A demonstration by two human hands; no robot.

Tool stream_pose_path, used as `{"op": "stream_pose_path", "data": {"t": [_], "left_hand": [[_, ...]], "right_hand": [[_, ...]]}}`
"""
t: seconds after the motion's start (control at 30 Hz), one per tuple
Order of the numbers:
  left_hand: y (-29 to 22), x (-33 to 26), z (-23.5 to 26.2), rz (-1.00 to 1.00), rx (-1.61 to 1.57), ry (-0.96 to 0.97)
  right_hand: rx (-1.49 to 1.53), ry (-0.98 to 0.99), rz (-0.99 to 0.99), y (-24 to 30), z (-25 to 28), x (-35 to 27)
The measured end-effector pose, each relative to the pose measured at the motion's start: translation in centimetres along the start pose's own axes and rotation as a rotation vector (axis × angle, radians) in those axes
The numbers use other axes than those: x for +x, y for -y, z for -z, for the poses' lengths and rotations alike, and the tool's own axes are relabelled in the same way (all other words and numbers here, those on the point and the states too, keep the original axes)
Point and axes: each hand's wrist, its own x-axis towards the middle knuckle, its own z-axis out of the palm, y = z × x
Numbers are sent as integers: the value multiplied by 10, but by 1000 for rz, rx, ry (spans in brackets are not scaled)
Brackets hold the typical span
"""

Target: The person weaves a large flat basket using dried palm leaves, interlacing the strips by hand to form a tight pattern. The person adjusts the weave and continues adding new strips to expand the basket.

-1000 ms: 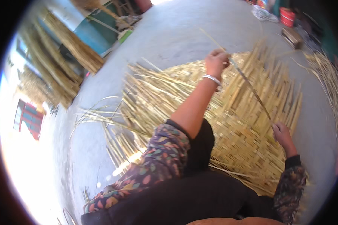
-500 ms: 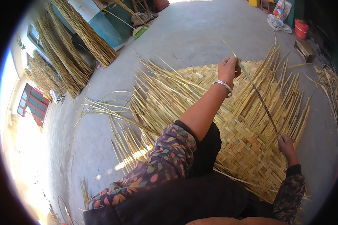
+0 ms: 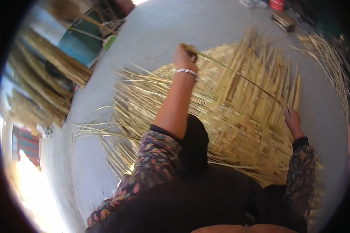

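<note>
Stalks (image 3: pixel 58 58) lean bundled at far left. Left hand (image 3: pixel 184 58) grips a thin strip (image 3: pixel 243 77), which spans above the woven mat (image 3: pixel 237 128) to the pinching right hand (image 3: pixel 293 120) (two-point hold, presumably keeping it straight).

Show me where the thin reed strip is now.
In the head view, right of centre, the thin reed strip stretches between the left hand and right hand, over the woven mat.
</note>
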Motion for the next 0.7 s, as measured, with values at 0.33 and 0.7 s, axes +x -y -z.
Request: {"op": "stream_pose_path", "data": {"t": [0.33,0.7], "left_hand": [[88,-88,-32,260,769,759],[144,-147,-50,486,999,762]], "right_hand": [[-56,-72,72,96,58,28],[-389,-377,614,119,51,6]]}}
